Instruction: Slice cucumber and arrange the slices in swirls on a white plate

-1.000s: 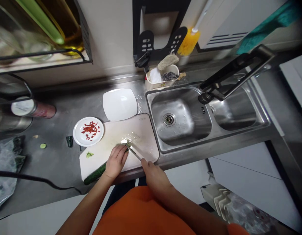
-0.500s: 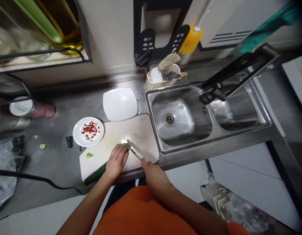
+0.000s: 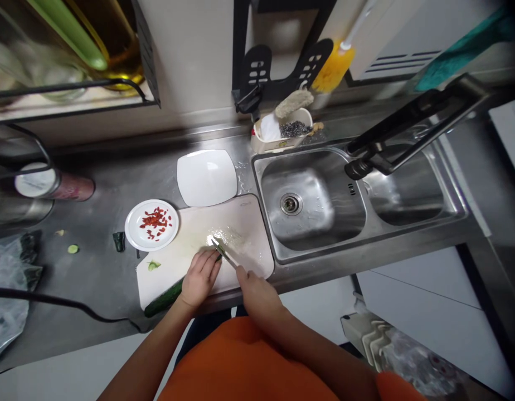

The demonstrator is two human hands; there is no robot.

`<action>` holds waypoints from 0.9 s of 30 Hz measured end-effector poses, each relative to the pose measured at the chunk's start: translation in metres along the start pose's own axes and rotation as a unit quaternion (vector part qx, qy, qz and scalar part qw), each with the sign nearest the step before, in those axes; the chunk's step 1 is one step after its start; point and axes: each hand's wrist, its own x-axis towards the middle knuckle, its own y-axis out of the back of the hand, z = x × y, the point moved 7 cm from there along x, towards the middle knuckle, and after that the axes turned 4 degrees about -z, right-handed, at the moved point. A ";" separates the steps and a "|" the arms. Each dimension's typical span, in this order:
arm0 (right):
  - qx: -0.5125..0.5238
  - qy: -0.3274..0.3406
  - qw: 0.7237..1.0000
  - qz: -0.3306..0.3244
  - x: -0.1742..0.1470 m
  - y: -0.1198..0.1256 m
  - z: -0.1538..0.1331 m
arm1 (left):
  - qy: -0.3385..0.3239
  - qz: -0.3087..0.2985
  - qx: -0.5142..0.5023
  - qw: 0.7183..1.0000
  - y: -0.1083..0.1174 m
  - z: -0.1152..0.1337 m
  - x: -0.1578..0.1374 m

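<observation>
A long dark green cucumber lies slantwise along the front left part of the white cutting board. My left hand is closed over its right end, fingers curled and pressing it to the board. In my right hand is a kitchen knife, its blade right beside my left fingertips at the cucumber's end. Wet, shiny patches show on the board past the blade. A small green scrap lies on the board's left side. How far the blade has cut in is hidden.
Behind the board sit a white square plate and a round white plate with red dried berries. A steel double sink with a black faucet adjoins on the right. A plastic bag and a cable lie left.
The knife and my right hand have shifted slightly left, with the blade's tip a little farther from me. My left hand stays on the cucumber. The view has moved slightly.
</observation>
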 end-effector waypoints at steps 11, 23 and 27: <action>0.027 0.005 0.998 0.050 0.030 0.004 -0.012 | 0.001 -0.003 -0.004 1.000 0.000 -0.001 0.000; 0.063 -0.022 0.997 0.048 0.020 0.003 0.012 | 0.007 0.008 -0.009 1.000 -0.001 -0.002 0.000; 0.042 -0.023 0.998 0.031 0.007 0.001 0.014 | 0.004 0.013 -0.008 1.000 0.000 -0.003 -0.001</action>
